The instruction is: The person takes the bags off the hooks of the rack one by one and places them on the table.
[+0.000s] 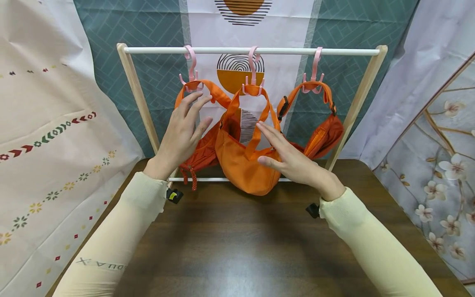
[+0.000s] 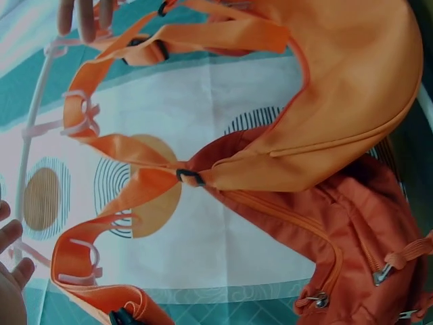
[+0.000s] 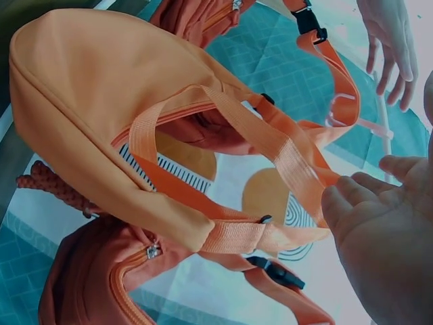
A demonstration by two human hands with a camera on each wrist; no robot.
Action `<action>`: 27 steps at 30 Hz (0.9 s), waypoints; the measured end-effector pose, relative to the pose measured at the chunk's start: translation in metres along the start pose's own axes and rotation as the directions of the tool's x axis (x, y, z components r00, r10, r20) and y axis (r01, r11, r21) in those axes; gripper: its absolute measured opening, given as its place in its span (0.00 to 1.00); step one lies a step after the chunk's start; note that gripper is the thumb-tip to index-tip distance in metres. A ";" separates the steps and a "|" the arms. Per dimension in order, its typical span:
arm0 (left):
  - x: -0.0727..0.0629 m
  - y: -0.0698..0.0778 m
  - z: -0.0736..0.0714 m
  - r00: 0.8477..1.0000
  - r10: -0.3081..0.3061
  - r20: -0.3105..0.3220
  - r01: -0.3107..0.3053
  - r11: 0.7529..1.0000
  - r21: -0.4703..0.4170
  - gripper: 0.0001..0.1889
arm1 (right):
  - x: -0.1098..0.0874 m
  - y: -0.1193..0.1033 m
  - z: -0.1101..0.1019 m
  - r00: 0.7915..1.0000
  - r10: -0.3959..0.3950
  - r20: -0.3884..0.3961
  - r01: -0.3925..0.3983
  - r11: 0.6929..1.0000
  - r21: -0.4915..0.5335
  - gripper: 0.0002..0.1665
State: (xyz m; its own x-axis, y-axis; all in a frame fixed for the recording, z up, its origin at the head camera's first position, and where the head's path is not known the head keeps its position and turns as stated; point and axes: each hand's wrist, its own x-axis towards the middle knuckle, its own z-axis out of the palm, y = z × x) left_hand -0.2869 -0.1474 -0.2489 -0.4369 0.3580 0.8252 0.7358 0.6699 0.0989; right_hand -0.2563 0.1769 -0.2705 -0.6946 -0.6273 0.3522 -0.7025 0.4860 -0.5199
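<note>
Three orange bags hang from pink hooks on a rack. In the head view, my left hand (image 1: pixel 182 130) is raised before the strap of the darker left bag (image 1: pixel 204 152), its fingers relaxed and holding nothing. The lighter orange middle bag (image 1: pixel 246 175) hangs by its strap from the middle pink hook (image 1: pixel 253 62). My right hand (image 1: pixel 297 161), fingers straight, overlaps this bag's right side in the head view; it grips nothing. Farther right, a dark orange bag (image 1: pixel 326 134) with a zip hangs from its own hook (image 1: pixel 316 64). Zips show on the left bag (image 2: pixel 365 230) in the left wrist view.
The rack has a white top rail (image 1: pixel 282 51), wooden side posts (image 1: pixel 358 103) and a low white bar (image 1: pixel 208 179). It stands at the back of a dark wooden table (image 1: pixel 237 239). Patterned cloths hang behind and at both sides, including a floral one (image 1: pixel 434 189).
</note>
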 end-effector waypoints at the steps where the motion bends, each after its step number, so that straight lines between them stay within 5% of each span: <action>1: 0.001 -0.001 0.000 1.000 0.002 -0.008 -0.002 1.000 -0.003 0.28 | 0.001 0.000 0.000 1.000 0.003 0.000 -0.003 1.000 0.003 0.50; 11: 0.015 -0.008 -0.005 0.999 -0.001 -0.051 0.000 1.000 -0.015 0.26 | 0.016 -0.004 0.000 1.000 -0.012 -0.028 0.012 1.000 0.018 0.53; 27: 0.042 -0.020 -0.009 0.992 0.031 -0.122 -0.015 0.992 0.128 0.25 | 0.043 -0.006 -0.002 0.999 -0.024 -0.029 0.023 1.000 -0.020 0.49</action>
State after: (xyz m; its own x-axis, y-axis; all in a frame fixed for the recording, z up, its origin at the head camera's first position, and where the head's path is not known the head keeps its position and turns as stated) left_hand -0.3158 -0.1516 -0.2111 -0.3475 0.2964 0.8896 0.6703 0.7419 0.0147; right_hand -0.2823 0.1475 -0.2508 -0.6819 -0.6209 0.3866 -0.7213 0.4832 -0.4963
